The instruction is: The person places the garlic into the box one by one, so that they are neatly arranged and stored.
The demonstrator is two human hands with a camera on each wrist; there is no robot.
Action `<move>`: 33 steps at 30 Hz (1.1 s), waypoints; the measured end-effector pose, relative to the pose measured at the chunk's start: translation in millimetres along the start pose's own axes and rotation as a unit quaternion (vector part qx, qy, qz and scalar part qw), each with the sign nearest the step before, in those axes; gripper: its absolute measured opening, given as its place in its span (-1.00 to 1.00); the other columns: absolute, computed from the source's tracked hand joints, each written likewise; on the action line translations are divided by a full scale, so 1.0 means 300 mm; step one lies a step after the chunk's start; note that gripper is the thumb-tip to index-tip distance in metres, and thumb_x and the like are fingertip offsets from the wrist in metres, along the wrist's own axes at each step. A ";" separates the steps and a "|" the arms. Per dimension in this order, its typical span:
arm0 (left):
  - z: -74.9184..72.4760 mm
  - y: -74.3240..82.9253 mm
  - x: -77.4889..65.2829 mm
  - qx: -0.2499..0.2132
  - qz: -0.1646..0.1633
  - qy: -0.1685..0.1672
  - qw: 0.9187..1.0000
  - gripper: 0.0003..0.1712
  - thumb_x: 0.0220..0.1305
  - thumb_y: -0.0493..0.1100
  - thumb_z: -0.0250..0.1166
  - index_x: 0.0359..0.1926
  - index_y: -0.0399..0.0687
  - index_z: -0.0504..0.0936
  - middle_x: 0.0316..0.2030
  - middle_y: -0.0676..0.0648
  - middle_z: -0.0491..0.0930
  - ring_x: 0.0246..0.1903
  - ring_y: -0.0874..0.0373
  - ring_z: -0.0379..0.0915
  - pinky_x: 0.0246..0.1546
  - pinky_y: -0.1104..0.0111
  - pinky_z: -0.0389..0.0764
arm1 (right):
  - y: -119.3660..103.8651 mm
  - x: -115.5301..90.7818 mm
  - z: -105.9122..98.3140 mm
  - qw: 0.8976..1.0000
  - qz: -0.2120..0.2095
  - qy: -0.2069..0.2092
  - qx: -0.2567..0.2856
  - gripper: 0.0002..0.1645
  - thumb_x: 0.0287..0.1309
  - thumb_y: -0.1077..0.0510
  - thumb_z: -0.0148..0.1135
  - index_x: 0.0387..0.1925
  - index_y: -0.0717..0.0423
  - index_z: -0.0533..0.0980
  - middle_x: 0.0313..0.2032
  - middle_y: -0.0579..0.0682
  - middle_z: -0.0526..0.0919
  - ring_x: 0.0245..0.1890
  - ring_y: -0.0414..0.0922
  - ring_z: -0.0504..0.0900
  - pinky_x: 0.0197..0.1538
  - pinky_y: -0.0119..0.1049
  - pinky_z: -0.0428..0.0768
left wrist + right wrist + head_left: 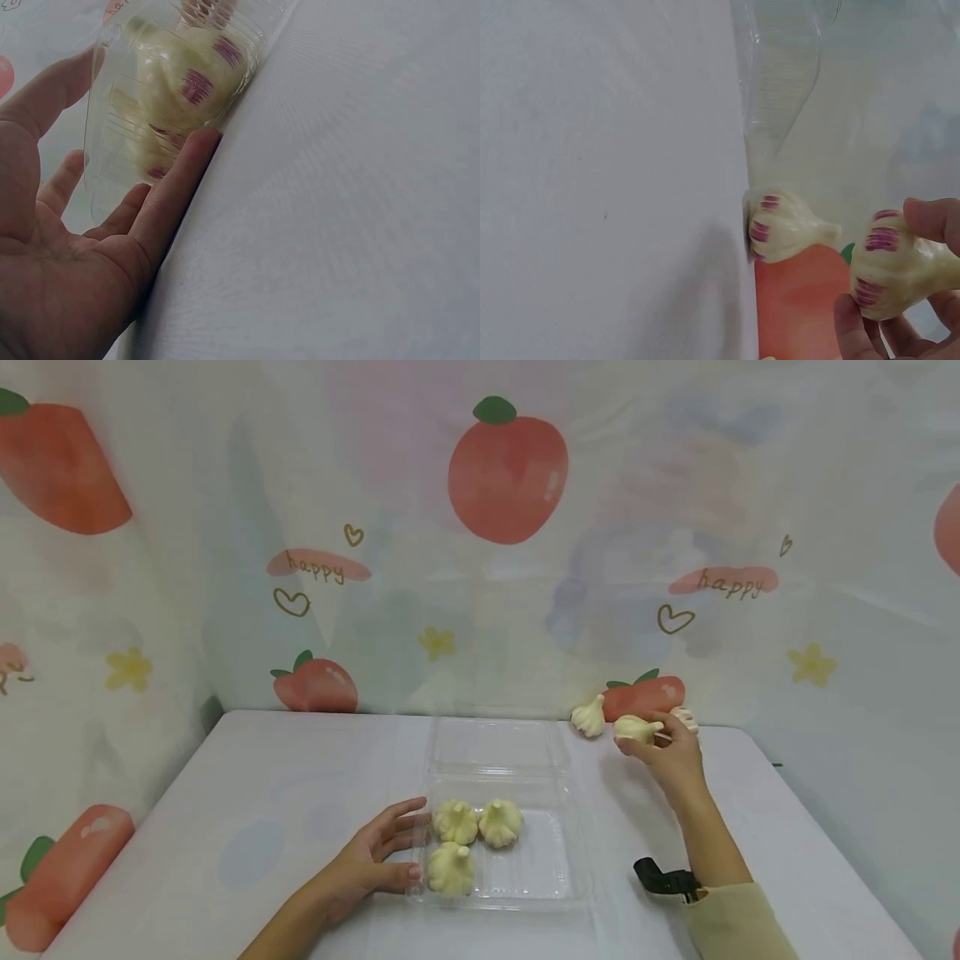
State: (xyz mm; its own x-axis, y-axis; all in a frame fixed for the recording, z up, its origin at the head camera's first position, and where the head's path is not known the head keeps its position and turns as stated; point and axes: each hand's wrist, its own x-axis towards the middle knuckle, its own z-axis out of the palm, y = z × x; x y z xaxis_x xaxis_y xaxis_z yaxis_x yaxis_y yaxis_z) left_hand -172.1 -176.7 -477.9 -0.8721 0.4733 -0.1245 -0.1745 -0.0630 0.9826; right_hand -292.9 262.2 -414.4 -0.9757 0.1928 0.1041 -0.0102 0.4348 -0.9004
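Pinching a garlic bulb (633, 730) above the table's far right corner (731, 739), the right hand (675, 764) partly hides another bulb (686, 719); the left hand (367, 864), fingers spread, touches a clear box (528, 872) holding three bulbs (500, 823), its lid (495, 745) barely discernible.

Purple-streaked cream garlic bulb (889, 270) sideways in right fingers (850, 327), three bulbs (455, 822) upright in open clear box (543, 867)
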 end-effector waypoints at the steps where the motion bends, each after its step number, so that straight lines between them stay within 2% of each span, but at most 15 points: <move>1: 0.000 0.000 0.003 0.000 0.000 -0.001 1.000 -0.03 0.23 -0.28 0.39 0.55 0.16 0.08 0.51 -0.19 0.09 0.42 -0.16 0.12 0.00 0.04 0.64 | -0.008 -0.004 0.000 1.000 -0.008 -0.004 -0.003 -0.11 0.08 -0.01 0.51 0.37 0.14 0.33 0.24 0.18 0.34 0.16 0.03 0.42 -0.20 -0.61 0.54; 6: 0.002 0.002 0.001 -0.002 0.002 -0.002 1.000 -0.02 0.22 -0.28 0.40 0.54 0.17 0.09 0.51 -0.19 0.08 0.42 -0.15 0.12 0.01 0.05 0.63 | -0.047 -0.039 0.011 0.999 -0.039 -0.028 -0.015 -0.20 0.06 0.00 0.53 0.30 0.09 0.41 0.24 0.10 0.36 0.13 0.01 0.40 -0.21 -0.55 0.55; 10: 0.005 0.006 -0.007 -0.004 0.005 -0.005 1.000 -0.02 0.23 -0.29 0.39 0.55 0.14 0.08 0.51 -0.21 0.07 0.42 -0.17 0.11 0.01 0.05 0.63 | -0.079 -0.069 0.023 0.997 -0.056 -0.053 -0.015 -0.18 0.06 -0.01 0.53 0.32 0.05 0.40 0.25 0.11 0.37 0.14 0.03 0.39 -0.20 -0.52 0.56; 16: 0.006 0.007 -0.003 -0.002 0.002 -0.003 1.000 -0.02 0.23 -0.28 0.40 0.55 0.16 0.09 0.50 -0.21 0.09 0.42 -0.15 0.13 0.00 0.06 0.64 | -0.125 -0.100 0.033 0.995 -0.064 -0.080 -0.022 -0.16 0.07 -0.03 0.51 0.35 0.03 0.37 0.23 0.13 0.41 0.21 0.09 0.38 -0.16 -0.48 0.57; 23: 0.006 0.004 0.002 -0.004 -0.001 0.001 1.000 -0.02 0.22 -0.29 0.40 0.55 0.15 0.09 0.50 -0.20 0.09 0.41 -0.13 0.15 -0.01 0.05 0.64 | -0.166 -0.131 0.039 0.991 -0.083 -0.103 -0.026 -0.20 0.07 -0.01 0.52 0.32 0.03 0.41 0.22 0.12 0.44 0.15 0.08 0.39 -0.15 -0.36 0.59; 33: 0.007 0.002 0.000 -0.004 -0.001 0.002 1.000 -0.01 0.21 -0.30 0.41 0.55 0.16 0.09 0.51 -0.20 0.08 0.41 -0.13 0.13 -0.02 0.06 0.64 | -0.206 -0.164 0.050 0.986 -0.108 -0.128 -0.024 -0.24 0.07 0.02 0.52 0.29 0.00 0.43 0.22 0.10 0.47 0.13 0.13 0.50 -0.12 -0.31 0.62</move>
State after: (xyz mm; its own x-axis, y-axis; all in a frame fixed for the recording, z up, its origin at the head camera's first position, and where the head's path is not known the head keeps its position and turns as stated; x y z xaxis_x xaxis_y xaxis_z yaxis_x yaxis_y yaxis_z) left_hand -171.3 -175.0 -477.1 -0.8733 0.4703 -0.1273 -0.1804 -0.0694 0.9811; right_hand -247.7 212.6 -370.3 -0.9753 -0.1349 0.1747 -0.2187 0.4839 -0.8474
